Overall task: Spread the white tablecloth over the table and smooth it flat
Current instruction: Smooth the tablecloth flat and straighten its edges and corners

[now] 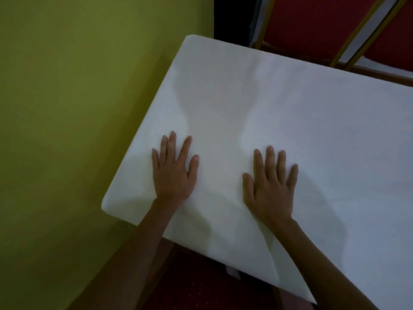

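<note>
Tablecloth (324, 135): white, draped over the table (384, 74). It covers nearly all the top I can see. Both left corners are wrapped and the near edge hangs down toward me.
Left hand (174, 175): flat on the tablecloth near its left end, palm down, fingers straight and spread, gripping nothing.
Right hand (271, 191): same pose, to the right of the left hand and apart from it, also gripping nothing.
Step, my read: spreading is done, smoothing is in hand.
Risk, left end: little overhang shows there, so a hard push rightward could drag that end off its corners.
Risk, middle: a faint ridge (252, 90) runs from between the hands toward the far edge. Pressing both palms inward would pile it up, so stroke outward.
Risk, right: a brown strip, which looks like bare table rim, shows along the far edge. The tablecloth sits short there, so any pull toward me exposes more.
Wall (78, 108): green, just beside the left end. I judge there's no room to work from that side.
Chair (324, 23): red with a gold frame, close beyond the far edge. It blocks reach from behind and could snag a hanging hem.
Under near edge: dark red surface (201, 285). Carpet or seat, I cannot tell.
Right end: out of frame, so flatness there is unknown.
</note>
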The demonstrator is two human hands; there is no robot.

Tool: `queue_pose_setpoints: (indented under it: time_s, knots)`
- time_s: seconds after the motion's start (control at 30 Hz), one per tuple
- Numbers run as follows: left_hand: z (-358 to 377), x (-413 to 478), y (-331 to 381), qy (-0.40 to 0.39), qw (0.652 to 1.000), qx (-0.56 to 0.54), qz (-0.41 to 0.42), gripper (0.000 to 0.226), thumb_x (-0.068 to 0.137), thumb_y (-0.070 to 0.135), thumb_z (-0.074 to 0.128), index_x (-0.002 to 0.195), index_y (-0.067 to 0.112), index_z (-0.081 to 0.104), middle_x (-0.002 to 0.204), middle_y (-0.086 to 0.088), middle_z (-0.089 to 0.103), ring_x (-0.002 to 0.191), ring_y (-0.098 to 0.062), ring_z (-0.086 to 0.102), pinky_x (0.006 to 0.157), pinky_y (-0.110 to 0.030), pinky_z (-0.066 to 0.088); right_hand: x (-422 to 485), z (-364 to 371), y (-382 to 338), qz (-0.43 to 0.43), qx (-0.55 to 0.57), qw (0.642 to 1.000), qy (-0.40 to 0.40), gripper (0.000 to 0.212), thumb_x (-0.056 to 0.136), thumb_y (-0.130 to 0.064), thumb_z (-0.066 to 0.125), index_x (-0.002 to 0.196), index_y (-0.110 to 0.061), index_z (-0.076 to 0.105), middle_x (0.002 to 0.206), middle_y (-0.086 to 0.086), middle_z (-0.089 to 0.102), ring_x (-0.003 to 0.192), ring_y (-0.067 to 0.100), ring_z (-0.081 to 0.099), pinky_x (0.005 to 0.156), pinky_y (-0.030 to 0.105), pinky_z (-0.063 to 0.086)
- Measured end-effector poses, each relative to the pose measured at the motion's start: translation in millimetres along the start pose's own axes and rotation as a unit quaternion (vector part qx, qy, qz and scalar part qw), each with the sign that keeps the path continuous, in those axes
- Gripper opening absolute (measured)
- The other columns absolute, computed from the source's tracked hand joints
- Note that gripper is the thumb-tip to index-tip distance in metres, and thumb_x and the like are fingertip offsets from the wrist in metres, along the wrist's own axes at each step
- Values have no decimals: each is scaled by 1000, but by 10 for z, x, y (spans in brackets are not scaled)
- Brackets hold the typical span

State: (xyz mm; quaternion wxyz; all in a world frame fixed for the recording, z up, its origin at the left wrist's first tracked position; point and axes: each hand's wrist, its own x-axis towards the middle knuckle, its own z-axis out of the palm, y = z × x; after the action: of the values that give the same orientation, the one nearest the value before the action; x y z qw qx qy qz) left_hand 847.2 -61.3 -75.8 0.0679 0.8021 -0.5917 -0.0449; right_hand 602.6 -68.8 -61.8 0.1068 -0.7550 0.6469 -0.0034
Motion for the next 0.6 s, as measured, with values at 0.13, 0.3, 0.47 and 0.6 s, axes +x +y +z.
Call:
queue_pose_setpoints:
  time_s: [0.13, 0.3, 0.47, 0.6]
  knots:
    - [-66, -234, -393, 8, 995, -7, -95, 58, 99, 57, 25, 154, 37, 21, 165, -2, 12, 153, -22, 5, 121, -55, 8, -361, 54, -318, -50, -6, 999, -12, 71, 99, -58, 27, 160, -26, 6, 168, 10, -4, 153, 36, -11, 116, 69, 4]
    - [-95, -572, -533, 20, 989, -12, -148, 57, 99, 58, 27, 153, 41, 20, 165, 1, 11, 153, -21, 5, 120, -58, 7, -747, 127, -508, -98, -27, 995, -24, 70, 99, -60, 29, 159, -30, 10, 168, 11, 0, 153, 39, -8, 114, 71, 5]
    - [-104, -542, -570, -6, 987, -31, -160, 56, 99, 56, 23, 153, 42, 17, 166, 0, 7, 153, -24, 2, 118, -63, 6, -737, 149, -525, -100, -27, 994, -28, 69, 99, -61, 27, 159, -30, 12, 168, 10, 2, 153, 38, -7, 114, 71, 5]
    - [-154, -527, -627, -23, 984, -47, -168, 56, 99, 59, 22, 153, 45, 12, 166, 0, 4, 153, -23, -1, 117, -65, 3, -745, 129, -525, -103, -17, 994, -32, 69, 99, -61, 27, 159, -31, 13, 168, 8, 2, 153, 37, -8, 114, 71, 4]
